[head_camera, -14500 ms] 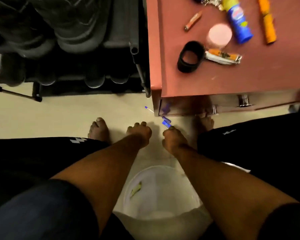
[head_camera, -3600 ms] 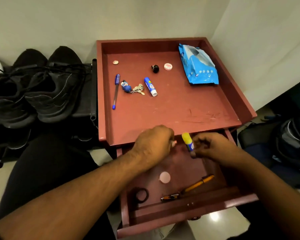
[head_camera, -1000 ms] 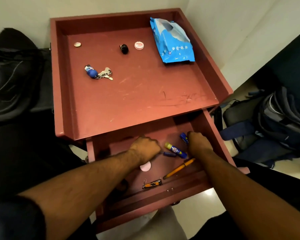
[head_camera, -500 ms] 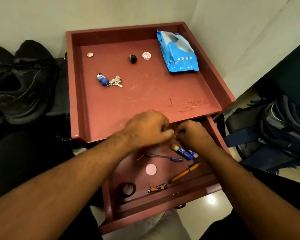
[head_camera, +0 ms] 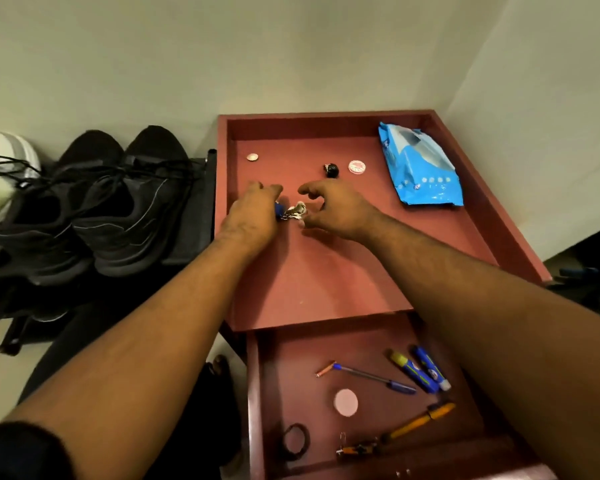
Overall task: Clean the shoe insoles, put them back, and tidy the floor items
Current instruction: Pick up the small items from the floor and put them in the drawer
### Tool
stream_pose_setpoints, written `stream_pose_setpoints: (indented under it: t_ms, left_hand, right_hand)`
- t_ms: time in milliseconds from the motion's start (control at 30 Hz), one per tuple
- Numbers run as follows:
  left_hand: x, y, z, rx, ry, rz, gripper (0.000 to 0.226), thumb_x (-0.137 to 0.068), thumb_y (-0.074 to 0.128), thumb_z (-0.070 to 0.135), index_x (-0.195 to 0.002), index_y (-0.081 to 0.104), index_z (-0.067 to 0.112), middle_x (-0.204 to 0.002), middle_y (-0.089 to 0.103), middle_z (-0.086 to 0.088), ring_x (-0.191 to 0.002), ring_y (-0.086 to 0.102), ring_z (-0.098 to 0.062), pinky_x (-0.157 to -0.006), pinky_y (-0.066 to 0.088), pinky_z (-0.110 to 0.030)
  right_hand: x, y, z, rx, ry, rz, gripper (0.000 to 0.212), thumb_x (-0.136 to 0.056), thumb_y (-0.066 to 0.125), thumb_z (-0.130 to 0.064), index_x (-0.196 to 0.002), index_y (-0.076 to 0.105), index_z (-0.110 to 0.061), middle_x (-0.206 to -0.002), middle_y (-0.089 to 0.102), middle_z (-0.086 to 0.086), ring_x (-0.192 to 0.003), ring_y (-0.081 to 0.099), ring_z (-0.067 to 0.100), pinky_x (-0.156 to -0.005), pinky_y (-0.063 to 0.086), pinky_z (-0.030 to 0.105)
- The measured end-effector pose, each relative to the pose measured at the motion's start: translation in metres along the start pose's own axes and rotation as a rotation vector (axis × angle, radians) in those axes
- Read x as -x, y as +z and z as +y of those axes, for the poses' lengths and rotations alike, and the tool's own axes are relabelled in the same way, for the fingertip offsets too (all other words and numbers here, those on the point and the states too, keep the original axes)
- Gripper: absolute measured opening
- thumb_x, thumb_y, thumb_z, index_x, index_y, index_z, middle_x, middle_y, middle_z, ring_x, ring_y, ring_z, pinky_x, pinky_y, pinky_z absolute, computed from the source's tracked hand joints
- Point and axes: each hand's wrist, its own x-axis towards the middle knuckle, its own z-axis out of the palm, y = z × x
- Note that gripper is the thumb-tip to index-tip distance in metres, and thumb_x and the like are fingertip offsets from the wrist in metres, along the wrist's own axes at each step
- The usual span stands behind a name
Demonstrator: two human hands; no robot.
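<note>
A bunch of keys (head_camera: 296, 211) with a blue fob lies on the red side table's top (head_camera: 326, 271). My left hand (head_camera: 253, 216) curls over the fob end and grips it. Just to the right of the keys, my right hand (head_camera: 336, 209) hovers with its fingers loosely spread and its thumb close to them. A pair of black shoes (head_camera: 111, 202) stands on a dark rack left of the table. The table's drawer (head_camera: 281, 355) is pulled out below my forearms.
The drawer holds a blue pen (head_camera: 374, 377), two glue sticks (head_camera: 420, 374), a pink disc (head_camera: 346, 402), a black ring (head_camera: 294, 441), an orange pen (head_camera: 420, 422) and a clipper (head_camera: 359, 448). On top lie a blue wipes pack (head_camera: 418, 166), a coin (head_camera: 252, 156), a black knob (head_camera: 331, 169) and a round cap (head_camera: 357, 167).
Both hands have left the drawer and reached up onto the table top to the keys. The left hand now grips the fob.
</note>
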Motion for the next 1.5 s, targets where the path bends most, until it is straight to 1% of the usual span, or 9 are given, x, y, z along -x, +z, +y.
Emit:
stream_pose_setpoints:
  t_ms: [100, 233, 433, 533, 633, 733, 1000, 1267, 1500]
  left_hand:
    - [-0.007, -0.002, 0.0, 0.024, -0.019, 0.007, 0.027, -0.091, 0.059, 0.019, -0.116, 0.066, 0.019, -0.113, 0.062, -0.014, -0.101, 0.063, -0.037, -0.084, 0.051, -0.04]
    - [-0.009, -0.005, 0.0, 0.073, -0.037, 0.013, 0.028, -0.082, 0.07, 0.015, -0.109, 0.068, 0.018, -0.107, 0.063, -0.012, -0.094, 0.064, -0.034, -0.075, 0.05, -0.035]
    - [-0.002, -0.009, 0.003, 0.061, -0.047, -0.052, 0.04, -0.071, 0.085, 0.028, -0.104, 0.066, 0.015, -0.105, 0.06, -0.007, -0.09, 0.061, -0.027, -0.07, 0.043, -0.03]
    - [-0.002, -0.014, 0.001, 0.238, -0.062, -0.078, 0.062, -0.071, 0.085, 0.026, -0.128, 0.061, 0.021, -0.119, 0.06, -0.006, -0.104, 0.063, -0.027, -0.082, 0.051, -0.031]
    - [-0.017, -0.025, 0.001, 0.423, -0.122, 0.037, 0.05, -0.079, 0.075, 0.017, -0.128, 0.061, 0.017, -0.112, 0.063, -0.01, -0.1, 0.066, -0.032, -0.081, 0.055, -0.036]
    - [-0.046, -0.028, 0.001, 0.315, -0.115, 0.108, 0.042, -0.086, 0.064, 0.008, -0.127, 0.062, 0.012, -0.127, 0.061, -0.014, -0.113, 0.061, -0.031, -0.097, 0.05, -0.036]
    - [-0.116, -0.027, 0.001, -0.079, -0.192, 0.03, 0.037, -0.101, 0.039, 0.012, -0.134, 0.054, 0.006, -0.14, 0.046, -0.019, -0.12, 0.054, -0.04, -0.101, 0.046, -0.046]
    - [-0.119, -0.02, 0.002, -0.223, -0.208, 0.105, 0.031, -0.097, 0.047, 0.001, -0.126, 0.057, -0.002, -0.131, 0.056, -0.025, -0.119, 0.057, -0.041, -0.096, 0.048, -0.043]
    - [-0.013, -0.024, 0.029, 0.25, -0.043, -0.143, 0.016, -0.079, 0.078, 0.004, -0.067, 0.07, 0.011, -0.058, 0.067, -0.009, -0.054, 0.066, -0.026, -0.058, 0.061, -0.042]
  right_hand:
    - [-0.017, 0.02, 0.001, 0.074, -0.007, -0.007, 0.063, -0.076, 0.071, -0.018, -0.136, 0.052, -0.014, -0.131, 0.054, 0.012, -0.12, 0.051, 0.023, -0.096, 0.036, 0.021]
    - [-0.025, 0.027, 0.003, 0.173, -0.01, -0.036, 0.031, -0.08, 0.069, -0.026, -0.11, 0.066, -0.02, -0.105, 0.052, 0.007, -0.104, 0.054, 0.028, -0.09, 0.045, 0.034]
    - [-0.015, 0.024, 0.006, 0.162, 0.0, 0.003, 0.015, -0.088, 0.065, -0.021, -0.102, 0.065, -0.015, -0.105, 0.051, 0.006, -0.101, 0.052, 0.023, -0.085, 0.042, 0.03]
    - [-0.004, 0.017, 0.011, 0.031, 0.015, 0.123, 0.009, -0.09, 0.061, -0.018, -0.095, 0.064, -0.011, -0.097, 0.052, 0.004, -0.09, 0.052, 0.019, -0.073, 0.036, 0.02]
    - [0.008, 0.01, 0.014, -0.348, 0.071, 0.254, 0.013, -0.093, 0.059, -0.017, -0.089, 0.057, -0.005, -0.087, 0.054, 0.002, -0.073, 0.049, 0.012, -0.065, 0.038, 0.012]
    - [0.015, -0.002, 0.007, -0.89, 0.17, 0.204, 0.011, -0.1, 0.048, -0.018, -0.091, 0.051, -0.013, -0.086, 0.06, 0.012, -0.074, 0.056, 0.019, -0.064, 0.047, 0.03]
    - [0.002, -0.012, 0.008, -1.077, 0.36, 0.191, 0.021, -0.096, 0.056, -0.031, -0.085, 0.043, -0.02, -0.089, 0.063, 0.01, -0.07, 0.056, 0.02, -0.078, 0.057, 0.051]
    - [0.004, -0.004, 0.023, -0.976, 0.273, 0.179, 0.036, -0.081, 0.066, 0.01, -0.09, 0.044, -0.018, -0.082, 0.054, 0.011, -0.066, 0.056, 0.018, -0.06, 0.058, 0.035]
    - [0.066, -0.015, 0.015, -0.761, 0.298, 0.065, 0.021, -0.079, 0.066, 0.014, -0.088, 0.061, -0.004, -0.07, 0.056, 0.011, -0.065, 0.057, 0.029, -0.07, 0.057, 0.05]
